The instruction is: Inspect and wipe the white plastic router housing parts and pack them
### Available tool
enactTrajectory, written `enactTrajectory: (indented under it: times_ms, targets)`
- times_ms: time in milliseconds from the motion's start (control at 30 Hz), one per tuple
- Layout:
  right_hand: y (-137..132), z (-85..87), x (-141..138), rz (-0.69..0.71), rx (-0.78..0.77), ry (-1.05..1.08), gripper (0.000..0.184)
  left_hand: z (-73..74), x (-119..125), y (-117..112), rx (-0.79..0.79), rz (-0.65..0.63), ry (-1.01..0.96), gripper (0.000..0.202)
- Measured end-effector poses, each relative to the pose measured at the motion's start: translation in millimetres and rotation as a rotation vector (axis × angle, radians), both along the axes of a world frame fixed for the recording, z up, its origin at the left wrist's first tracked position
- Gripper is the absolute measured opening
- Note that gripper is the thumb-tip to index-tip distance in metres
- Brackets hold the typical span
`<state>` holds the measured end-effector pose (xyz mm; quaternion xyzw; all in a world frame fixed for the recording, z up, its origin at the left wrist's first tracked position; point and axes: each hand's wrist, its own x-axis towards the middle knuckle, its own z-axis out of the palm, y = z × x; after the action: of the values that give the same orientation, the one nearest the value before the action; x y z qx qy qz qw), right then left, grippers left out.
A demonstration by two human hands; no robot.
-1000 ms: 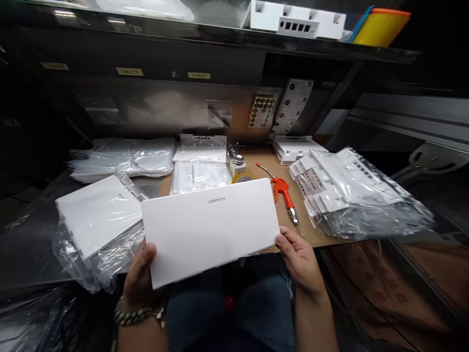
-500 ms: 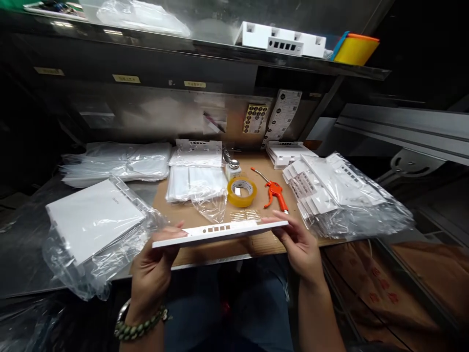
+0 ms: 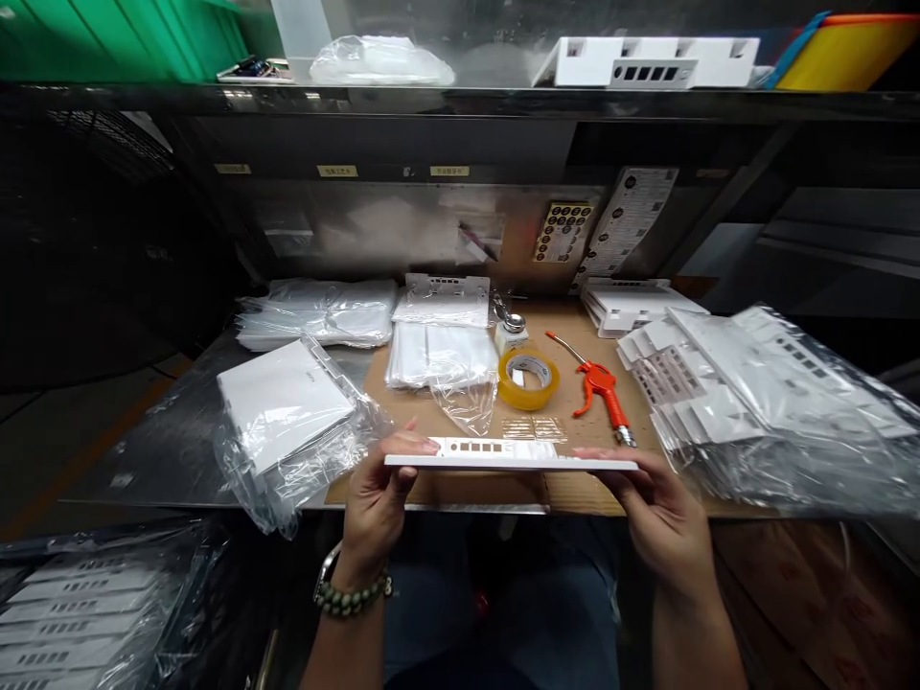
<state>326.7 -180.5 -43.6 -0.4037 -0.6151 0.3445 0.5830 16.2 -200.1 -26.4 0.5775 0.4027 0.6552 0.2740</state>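
I hold a flat white plastic housing [image 3: 503,454] edge-on in front of me, level with the bench's near edge, its row of port cut-outs facing me. My left hand [image 3: 378,503], with a bead bracelet on the wrist, grips its left end, thumb on top. At the other end, my right hand [image 3: 661,513] clasps it with the fingers lying along the top. Just beyond the housing lie small gold stickers [image 3: 533,428] on the cardboard mat [image 3: 431,412].
A roll of yellow tape [image 3: 528,379], an orange air blow gun [image 3: 600,388] and a small bottle [image 3: 510,331] lie mid-bench. Bagged white housings sit at left [image 3: 287,407] and right [image 3: 762,393], with more stacks behind. A shelf [image 3: 460,96] runs overhead.
The housing went from tilted up showing its broad logo face to lying level and edge-on. My view swung left and the hands stayed at its two ends.
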Motion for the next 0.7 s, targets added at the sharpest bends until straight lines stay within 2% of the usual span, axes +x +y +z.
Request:
enactTrajectory:
  times_ms: [100,200,233,300,333,367,433,467,533,600,700]
  targets:
    - [1.7,-0.2,1.7,0.013,0.009,0.016,0.028,1.6,0.7,0.2,0.004,-0.046,-0.007,0.025]
    - [6.7,4.0,6.2,0.053,-0.005,0.004,0.023,11.8,-2.4,-5.0,-0.030,-0.090,0.017,0.015]
    - [10.2,7.7,7.4,0.088,-0.009,-0.015,0.021,16.2,-4.9,-8.5,-0.081,-0.099,0.031,0.021]
    - [22.3,19.4,7.5,0.170,0.001,-0.072,0.018,24.0,-12.0,-17.1,-0.222,-0.103,0.076,0.047]
    - [31.5,27.2,5.9,0.217,0.013,-0.115,0.017,26.6,-16.1,-21.5,-0.282,-0.089,0.106,0.054]
    - [43.1,35.7,3.1,0.267,0.025,-0.167,0.017,28.3,-20.2,-25.5,-0.317,-0.063,0.134,0.053]
    - [72.6,53.2,-6.4,0.310,0.016,-0.337,0.026,29.6,-26.9,-31.9,-0.300,-0.009,0.185,0.034]
    - [89.8,61.0,-12.9,0.282,-0.019,-0.469,0.034,30.0,-29.3,-34.2,-0.260,0.003,0.209,0.022]
    - [125.4,71.7,-29.1,0.156,-0.128,-0.747,0.042,31.7,-32.8,-37.2,-0.182,0.005,0.257,0.016]
    - [156.8,74.0,-48.4,-0.001,-0.240,-0.965,0.035,34.8,-35.4,-39.1,-0.131,0.007,0.334,0.021]
    - [185.4,63.2,-77.2,-0.121,-0.354,-1.140,0.022,38.3,-39.1,-41.1,-0.067,0.020,0.414,0.024]
